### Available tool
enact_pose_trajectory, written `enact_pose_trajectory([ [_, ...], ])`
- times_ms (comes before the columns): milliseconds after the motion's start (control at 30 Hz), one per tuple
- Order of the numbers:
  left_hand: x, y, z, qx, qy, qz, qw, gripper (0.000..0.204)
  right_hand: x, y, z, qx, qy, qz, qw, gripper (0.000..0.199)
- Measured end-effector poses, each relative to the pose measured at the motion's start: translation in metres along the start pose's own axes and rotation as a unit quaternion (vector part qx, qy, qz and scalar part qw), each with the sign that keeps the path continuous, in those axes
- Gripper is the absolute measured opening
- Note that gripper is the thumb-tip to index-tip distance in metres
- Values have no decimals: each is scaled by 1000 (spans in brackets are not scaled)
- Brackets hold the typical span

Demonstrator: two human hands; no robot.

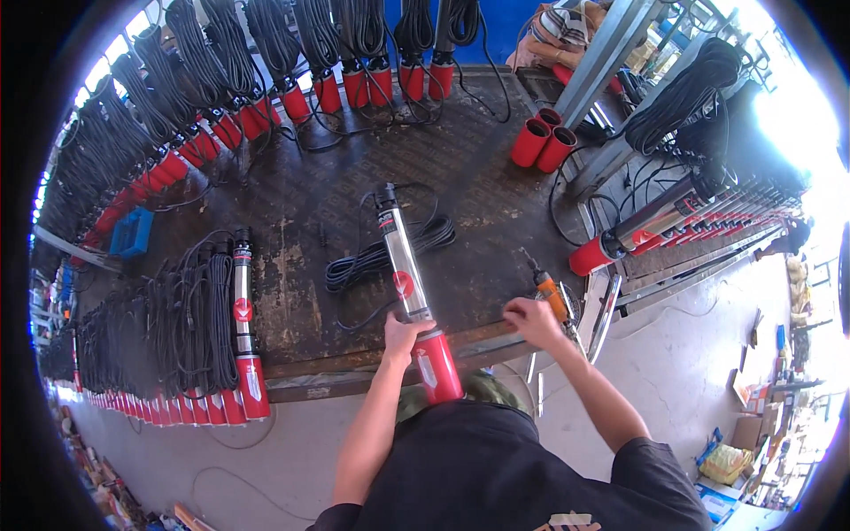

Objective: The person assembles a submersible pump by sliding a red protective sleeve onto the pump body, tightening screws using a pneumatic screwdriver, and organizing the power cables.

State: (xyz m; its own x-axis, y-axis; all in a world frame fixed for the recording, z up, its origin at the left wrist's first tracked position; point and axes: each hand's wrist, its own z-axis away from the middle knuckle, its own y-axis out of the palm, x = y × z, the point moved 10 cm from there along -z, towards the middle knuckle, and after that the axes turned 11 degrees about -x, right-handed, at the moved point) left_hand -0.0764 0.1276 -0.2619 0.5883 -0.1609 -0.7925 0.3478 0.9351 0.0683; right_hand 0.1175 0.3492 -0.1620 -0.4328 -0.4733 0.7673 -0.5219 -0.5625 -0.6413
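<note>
A long submersible pump [409, 257] with a silver barrel and a red end sleeve [438, 363] lies over the table's near edge, its red end toward my body. My left hand [405, 336] is closed round it just above the sleeve. Beneath the silver barrel rests a coil of black cable [434, 237], tied to the pump's dark far end. To the right, my right hand [533, 320] has its fingers curled in a pinch; anything between them is too small to make out. Just beyond it is an orange power screwdriver [551, 294], partly hidden by the hand.
Similar pumps with cable coils [319, 35] line the table's far and left sides; another row [243, 305] stands near left. Three red sleeves [543, 142] stand at the back right, beside a metal post [611, 62]. More pumps [655, 221] lean at the right. A blue bin [131, 232] sits far left.
</note>
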Motion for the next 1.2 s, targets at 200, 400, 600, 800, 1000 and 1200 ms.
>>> enact_pose_trajectory([
  [200,2,-4,-4,-9,1,-12,1000,72,75,101,-25,70,9,-177,982,15],
  [400,7,-8,-9,-4,-6,-2,1000,69,83,131,-35,90,12,-149,985,17],
  [600,-8,-1,6,10,-19,-1,1000,72,16,151,-32,137,218,-246,934,25],
  [800,0,-3,-1,-9,-28,-24,999,74,-49,120,-27,-48,252,-156,954,23],
  [1000,4,-3,-5,6,-29,-22,999,73,-41,106,-27,-32,173,-16,984,24],
  [1200,1,2,-4,19,-27,-11,999,68,-3,122,-20,25,236,-274,932,19],
])
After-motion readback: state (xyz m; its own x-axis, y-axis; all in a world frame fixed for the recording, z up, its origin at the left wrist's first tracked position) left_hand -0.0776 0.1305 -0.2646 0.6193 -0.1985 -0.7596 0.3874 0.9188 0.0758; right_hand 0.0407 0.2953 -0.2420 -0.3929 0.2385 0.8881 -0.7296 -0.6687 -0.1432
